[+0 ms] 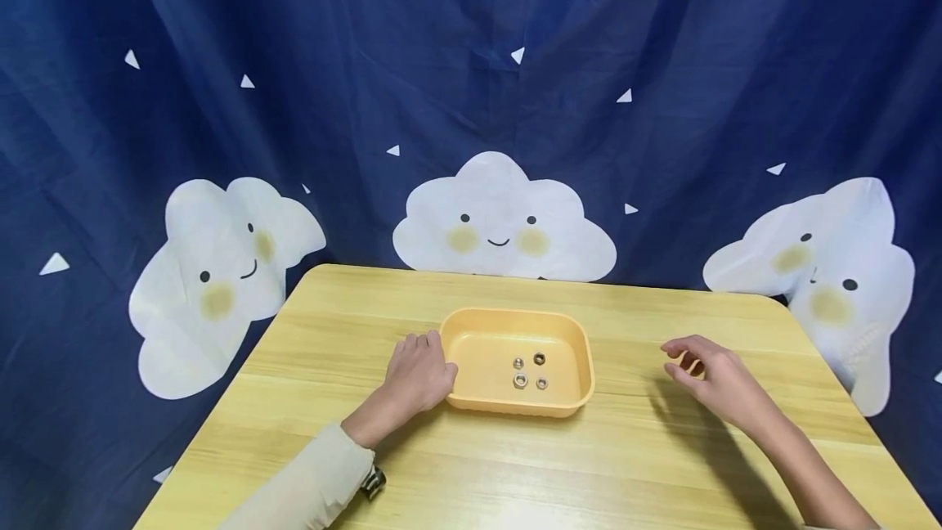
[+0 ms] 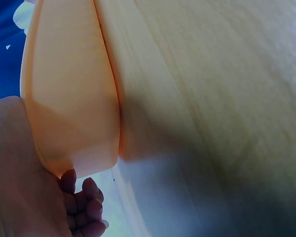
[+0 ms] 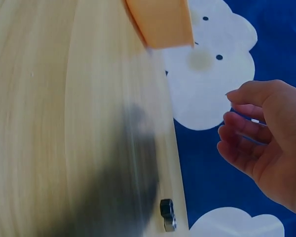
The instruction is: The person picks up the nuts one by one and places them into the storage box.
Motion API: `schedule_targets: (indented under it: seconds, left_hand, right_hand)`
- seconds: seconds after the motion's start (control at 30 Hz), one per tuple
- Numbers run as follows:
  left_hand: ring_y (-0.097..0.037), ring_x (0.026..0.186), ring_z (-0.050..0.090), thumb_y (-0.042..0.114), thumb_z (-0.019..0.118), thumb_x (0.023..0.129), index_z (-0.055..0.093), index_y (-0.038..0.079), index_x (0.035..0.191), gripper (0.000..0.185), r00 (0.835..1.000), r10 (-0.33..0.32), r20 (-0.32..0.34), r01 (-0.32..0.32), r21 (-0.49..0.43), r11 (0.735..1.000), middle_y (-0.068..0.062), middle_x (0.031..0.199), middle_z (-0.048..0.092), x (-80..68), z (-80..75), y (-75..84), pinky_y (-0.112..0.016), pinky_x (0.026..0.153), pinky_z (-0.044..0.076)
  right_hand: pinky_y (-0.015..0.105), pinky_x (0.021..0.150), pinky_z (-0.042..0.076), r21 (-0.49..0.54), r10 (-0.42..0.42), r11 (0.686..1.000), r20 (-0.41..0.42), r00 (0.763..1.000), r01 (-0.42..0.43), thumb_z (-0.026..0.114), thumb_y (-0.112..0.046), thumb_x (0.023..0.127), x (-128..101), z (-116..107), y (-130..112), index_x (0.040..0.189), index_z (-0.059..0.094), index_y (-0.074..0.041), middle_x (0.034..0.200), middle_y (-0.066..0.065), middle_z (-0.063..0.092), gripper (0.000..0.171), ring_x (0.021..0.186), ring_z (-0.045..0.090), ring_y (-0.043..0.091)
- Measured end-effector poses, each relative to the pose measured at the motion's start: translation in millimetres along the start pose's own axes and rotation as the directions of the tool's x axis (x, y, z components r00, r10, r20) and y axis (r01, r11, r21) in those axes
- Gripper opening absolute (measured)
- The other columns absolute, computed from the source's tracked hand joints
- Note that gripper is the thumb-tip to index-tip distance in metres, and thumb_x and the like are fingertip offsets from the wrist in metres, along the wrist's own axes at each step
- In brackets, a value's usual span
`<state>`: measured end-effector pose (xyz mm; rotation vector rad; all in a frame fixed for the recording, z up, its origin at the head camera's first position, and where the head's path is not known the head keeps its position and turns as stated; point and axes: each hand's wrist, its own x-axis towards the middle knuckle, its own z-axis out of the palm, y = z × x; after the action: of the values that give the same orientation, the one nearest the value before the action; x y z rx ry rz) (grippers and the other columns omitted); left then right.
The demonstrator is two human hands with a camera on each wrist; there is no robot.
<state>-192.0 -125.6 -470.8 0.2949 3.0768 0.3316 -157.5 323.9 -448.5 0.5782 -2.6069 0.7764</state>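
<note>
A shallow orange-yellow plastic tray (image 1: pixel 508 409) rests on the wooden table, and my left hand (image 1: pixel 419 370) grips its left end at the rim. From the left wrist, the tray's side wall (image 2: pixel 74 94) fills the upper left, with the thumb against the rim and the fingers (image 2: pixel 91 210) curled at its end. Several small metal nuts lie inside, among them a dark nut (image 1: pixel 540 358) and a silvery nut (image 1: pixel 520 380). Right of the tray, my right hand (image 1: pixel 717 379) hovers above the table, its fingers loosely bent around nothing.
In the right wrist view, a small dark piece (image 3: pixel 166 207) and a shiny metal piece (image 3: pixel 170 223) sit together on the table near its far edge. The table (image 1: pixel 294 432) stands against a dark blue curtain (image 1: pixel 471 39) printed with white clouds.
</note>
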Motion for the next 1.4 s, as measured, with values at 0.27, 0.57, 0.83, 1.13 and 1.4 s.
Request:
schedule_targets:
  seconds: [0.27,0.57,0.83,1.13,1.4]
  left_hand:
    - [-0.028,0.083,0.041,0.03,0.049,0.095,0.047,0.005,0.095,0.025,1.0,-0.004,0.012,0.004,-0.002,1.0,-0.009,0.085,0.047,0.4,1.2,0.2,-0.039,0.082,0.036]
    - [-0.028,0.081,0.042,0.029,0.049,0.094,0.047,0.004,0.093,0.025,1.0,0.011,-0.01,-0.011,0.008,1.0,-0.009,0.084,0.047,-0.7,1.9,-0.3,-0.039,0.08,0.036]
    - [-0.028,0.081,0.041,0.029,0.049,0.095,0.047,0.004,0.094,0.025,1.0,0.003,-0.004,-0.003,0.006,1.0,-0.009,0.084,0.046,0.4,2.6,-1.0,-0.038,0.08,0.035]
    - [-0.027,0.08,0.041,0.029,0.049,0.095,0.047,0.004,0.094,0.025,1.0,0.003,-0.007,-0.003,-0.001,1.0,-0.009,0.084,0.046,0.2,1.8,-0.7,-0.038,0.079,0.036]
    - [-0.027,0.08,0.041,0.029,0.049,0.094,0.047,0.004,0.093,0.025,1.0,0.008,-0.016,-0.008,0.002,1.0,-0.009,0.084,0.046,-0.9,2.1,-0.2,-0.038,0.078,0.035]
  right_hand:
    - [0.017,0.061,0.049,-0.026,0.021,0.999,-0.025,0.999,-0.021,0.079,0.002,0.082,-7.8,-7.0,13.4,0.106,0.072,-0.003,0.096,0.01,0.073,0.026,0.075,0.054,-0.01]
    - [0.015,0.06,0.048,-0.054,0.049,0.997,-0.039,0.998,-0.051,0.08,0.004,0.078,-18.7,-8.8,26.9,0.104,0.073,-0.002,0.094,0.012,0.074,0.028,0.072,0.053,-0.012]
    - [0.022,0.061,0.051,-0.094,0.096,0.991,-0.02,0.995,-0.097,0.081,0.002,0.078,-24.7,-12.9,36.3,0.105,0.073,-0.004,0.094,0.011,0.074,0.029,0.072,0.053,-0.011]
    - [0.024,0.063,0.051,-0.117,0.141,0.983,-0.003,0.99,-0.141,0.08,0.0,0.08,-27.7,-17.9,40.4,0.105,0.074,-0.003,0.094,0.009,0.074,0.026,0.075,0.053,-0.012]
    - [0.024,0.062,0.047,-0.122,0.231,0.968,0.072,0.97,-0.221,0.077,-0.005,0.085,-32.5,-21.0,46.3,0.111,0.073,-0.001,0.1,0.013,0.074,0.027,0.077,0.053,-0.008]
